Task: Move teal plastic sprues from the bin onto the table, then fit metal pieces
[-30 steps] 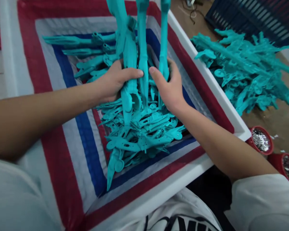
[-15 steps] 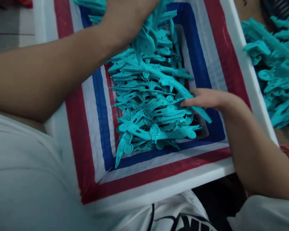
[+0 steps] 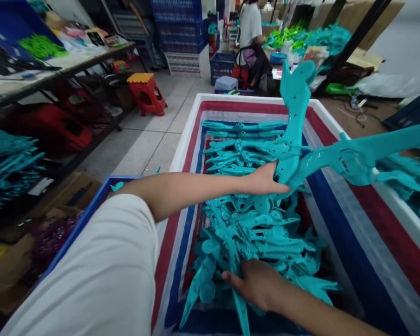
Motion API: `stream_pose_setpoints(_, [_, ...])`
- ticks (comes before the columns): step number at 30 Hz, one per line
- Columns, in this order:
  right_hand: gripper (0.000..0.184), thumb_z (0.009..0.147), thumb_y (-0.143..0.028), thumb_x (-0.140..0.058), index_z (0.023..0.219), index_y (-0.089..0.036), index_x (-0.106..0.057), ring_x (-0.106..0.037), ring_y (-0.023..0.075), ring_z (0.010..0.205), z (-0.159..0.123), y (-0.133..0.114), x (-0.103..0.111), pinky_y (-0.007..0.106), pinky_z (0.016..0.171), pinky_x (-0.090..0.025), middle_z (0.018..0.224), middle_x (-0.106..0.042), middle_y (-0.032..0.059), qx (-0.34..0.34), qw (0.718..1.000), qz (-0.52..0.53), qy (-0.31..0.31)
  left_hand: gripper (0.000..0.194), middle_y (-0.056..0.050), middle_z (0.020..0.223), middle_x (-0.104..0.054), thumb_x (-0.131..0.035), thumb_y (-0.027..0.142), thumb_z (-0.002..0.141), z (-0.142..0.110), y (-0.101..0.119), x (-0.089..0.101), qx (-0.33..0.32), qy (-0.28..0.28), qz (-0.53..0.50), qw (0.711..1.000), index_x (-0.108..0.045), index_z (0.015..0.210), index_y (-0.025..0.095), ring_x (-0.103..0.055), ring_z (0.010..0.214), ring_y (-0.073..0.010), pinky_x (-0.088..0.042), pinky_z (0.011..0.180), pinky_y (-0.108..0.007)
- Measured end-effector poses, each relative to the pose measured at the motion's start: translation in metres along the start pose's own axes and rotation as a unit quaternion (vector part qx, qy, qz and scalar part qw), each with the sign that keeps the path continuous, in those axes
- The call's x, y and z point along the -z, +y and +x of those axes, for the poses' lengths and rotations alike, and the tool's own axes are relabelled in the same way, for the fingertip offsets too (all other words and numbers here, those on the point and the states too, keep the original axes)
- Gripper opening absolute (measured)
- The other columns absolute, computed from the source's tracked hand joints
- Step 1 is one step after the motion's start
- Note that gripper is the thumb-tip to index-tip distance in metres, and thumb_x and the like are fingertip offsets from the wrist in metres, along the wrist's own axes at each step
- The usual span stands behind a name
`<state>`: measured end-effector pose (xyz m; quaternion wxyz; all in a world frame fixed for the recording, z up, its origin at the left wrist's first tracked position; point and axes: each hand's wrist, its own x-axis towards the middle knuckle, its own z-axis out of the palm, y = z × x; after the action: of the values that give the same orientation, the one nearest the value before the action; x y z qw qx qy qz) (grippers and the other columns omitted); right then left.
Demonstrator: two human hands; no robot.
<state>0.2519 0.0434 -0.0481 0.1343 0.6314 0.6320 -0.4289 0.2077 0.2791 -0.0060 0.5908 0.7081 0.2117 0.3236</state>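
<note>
My left hand (image 3: pixel 268 179) is closed around turquoise plastic parts (image 3: pixel 353 154), long curved pieces that stick up and out to the right over the crate. Below it, my right hand (image 3: pixel 262 284) is low in the crate, its thumb and fingers around a long narrow turquoise part (image 3: pixel 233 252); the fingertips are partly hidden. Both hands are over a heap of similar turquoise parts (image 3: pixel 245 154), laid in rows at the far end and more jumbled near me. They lie in a white crate (image 3: pixel 187 126) lined with red, white and blue striped sheeting.
More turquoise parts lie right of the crate and in a pile (image 3: pixel 10 163) at far left. A blue bin (image 3: pixel 87 219) stands against the crate's left side. Beyond are an orange-red stool (image 3: pixel 149 95), stacked blue crates (image 3: pixel 180 28), worktables and people.
The view has swung up to show the room. My left hand still holds turquoise parts, now above the crate's middle. My right hand has moved from the crate's right side onto a long part.
</note>
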Motion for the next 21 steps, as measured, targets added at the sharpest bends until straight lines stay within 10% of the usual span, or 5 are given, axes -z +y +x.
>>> stream_pose_setpoints(5, [0.050, 0.099, -0.070, -0.062, 0.083, -0.030, -0.088, -0.089, 0.0517, 0.115, -0.014, 0.003, 0.039, 0.060, 0.096, -0.070, 0.108, -0.090, 0.0235, -0.024, 0.992, -0.111, -0.057, 0.068, -0.017, 0.144, -0.081, -0.102, 0.029, 0.067, -0.002, -0.013, 0.001, 0.004, -0.010, -0.028, 1.000, -0.077, 0.130, 0.020, -0.070, 0.149, -0.0529, -0.052, 0.135, -0.063])
stream_pose_setpoints(9, [0.032, 0.077, -0.049, -0.081, 0.059, -0.029, -0.064, -0.087, 0.0478, 0.090, -0.013, 0.061, 0.091, 0.057, 0.081, -0.066, 0.082, -0.082, 0.0154, -0.016, 0.993, -0.112, -0.035, 0.075, -0.013, 0.147, -0.082, -0.106, 0.026, 0.063, 0.000, -0.011, 0.004, 0.005, -0.004, -0.013, 1.000, -0.079, 0.133, 0.022, -0.068, 0.152, -0.0521, -0.051, 0.137, -0.058])
stream_pose_setpoints(12, [0.014, 0.063, -0.025, -0.085, 0.076, -0.024, -0.080, -0.088, 0.0477, 0.098, -0.020, 0.112, 0.114, 0.050, 0.084, -0.065, 0.096, -0.086, 0.0144, -0.059, 0.987, -0.147, 0.012, 0.076, -0.013, 0.152, -0.080, -0.106, 0.027, 0.064, 0.000, -0.008, 0.005, -0.013, 0.006, -0.006, 1.000, -0.079, 0.136, 0.023, -0.064, 0.159, -0.0530, -0.048, 0.141, -0.058])
stream_pose_setpoints(17, [0.075, 0.041, -0.001, -0.097, 0.109, -0.033, -0.096, -0.088, 0.0485, 0.120, -0.051, 0.141, 0.091, 0.051, 0.108, -0.066, 0.120, -0.091, 0.0130, -0.104, 0.977, -0.183, -0.008, 0.075, -0.017, 0.146, -0.081, -0.105, 0.033, 0.065, 0.000, -0.006, 0.006, -0.011, 0.002, -0.016, 1.000, -0.079, 0.134, 0.022, -0.068, 0.153, -0.0560, -0.051, 0.138, -0.066])
stream_pose_setpoints(21, [0.046, 0.047, -0.017, -0.095, 0.088, -0.036, -0.091, -0.089, 0.0451, 0.113, -0.048, 0.128, 0.054, 0.052, 0.106, -0.067, 0.105, -0.089, 0.0109, -0.025, 0.985, -0.171, 0.023, 0.089, -0.016, 0.153, -0.080, -0.109, 0.033, 0.061, 0.000, -0.011, 0.005, -0.013, -0.004, -0.011, 1.000, -0.078, 0.143, 0.023, -0.068, 0.155, -0.0549, -0.053, 0.137, -0.063])
